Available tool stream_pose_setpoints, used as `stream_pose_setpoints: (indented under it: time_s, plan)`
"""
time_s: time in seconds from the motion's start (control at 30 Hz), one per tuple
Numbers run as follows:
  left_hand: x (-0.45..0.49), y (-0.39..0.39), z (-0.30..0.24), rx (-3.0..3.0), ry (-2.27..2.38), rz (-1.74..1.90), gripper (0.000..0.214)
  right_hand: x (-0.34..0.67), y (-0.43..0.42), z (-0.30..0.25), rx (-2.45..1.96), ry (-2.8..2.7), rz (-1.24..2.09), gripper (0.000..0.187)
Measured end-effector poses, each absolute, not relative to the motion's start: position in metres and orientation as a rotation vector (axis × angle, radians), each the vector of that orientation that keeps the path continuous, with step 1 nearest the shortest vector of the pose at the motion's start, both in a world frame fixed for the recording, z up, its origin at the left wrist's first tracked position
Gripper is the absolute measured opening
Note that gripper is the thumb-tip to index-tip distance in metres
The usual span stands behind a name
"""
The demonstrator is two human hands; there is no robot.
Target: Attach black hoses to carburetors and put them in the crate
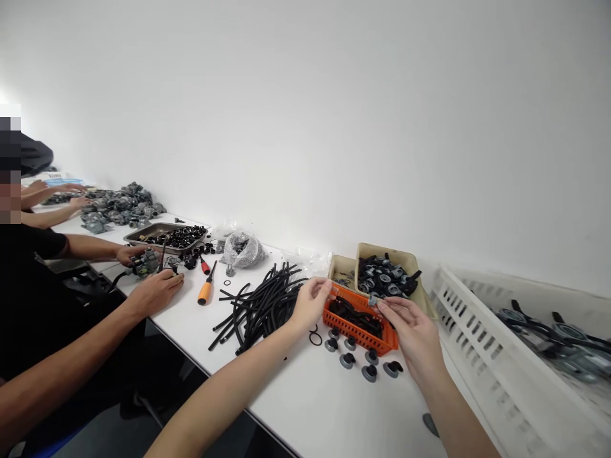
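Observation:
Over the orange basket (360, 343), my right hand (415, 331) pinches a small grey metal part (373, 301) between thumb and fingertips. My left hand (310, 305) is closed in a pinch at the basket's left rim; whatever its fingertips hold is too small to make out. Black rubber pieces (351, 313) lie inside the basket. In front of it, several grey round caps with black tabs (369, 372) stand on the white table (329, 407). A black O-ring (315, 338) lies just below my left hand.
Black hoses (267, 305) are heaped left of my left hand. Beige bins (410, 254) of grey and black parts stand behind the basket. A white crate (472, 356) borders the right side. A co-worker's hands (157, 289) work on a metal part at left, near an orange screwdriver (205, 292).

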State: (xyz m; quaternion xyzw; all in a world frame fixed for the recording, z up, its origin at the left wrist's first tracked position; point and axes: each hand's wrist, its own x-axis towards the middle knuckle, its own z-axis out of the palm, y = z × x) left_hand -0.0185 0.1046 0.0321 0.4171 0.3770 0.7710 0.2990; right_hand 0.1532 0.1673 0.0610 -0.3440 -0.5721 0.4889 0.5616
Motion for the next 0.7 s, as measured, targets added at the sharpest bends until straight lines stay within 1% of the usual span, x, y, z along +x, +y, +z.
stream_pose_setpoints:
  time_s: [0.13,0.3,0.47,0.7]
  plan:
    - [-0.037,0.106,0.041,0.793,0.818,2.124,0.040,0.155,0.166,0.064,-0.839,-1.282,1.164,0.050]
    - [-0.067,0.101,0.051,0.443,0.559,2.231,0.049,0.153,0.166,0.064,-0.855,-1.256,1.174,0.048]
    - [-0.083,0.097,0.053,0.190,0.426,2.346,0.045,0.153,0.166,0.063,-0.871,-1.263,1.164,0.042]
    - [-0.079,0.099,0.053,0.076,0.403,2.350,0.042,0.153,0.164,0.065,-0.886,-1.297,1.145,0.035]
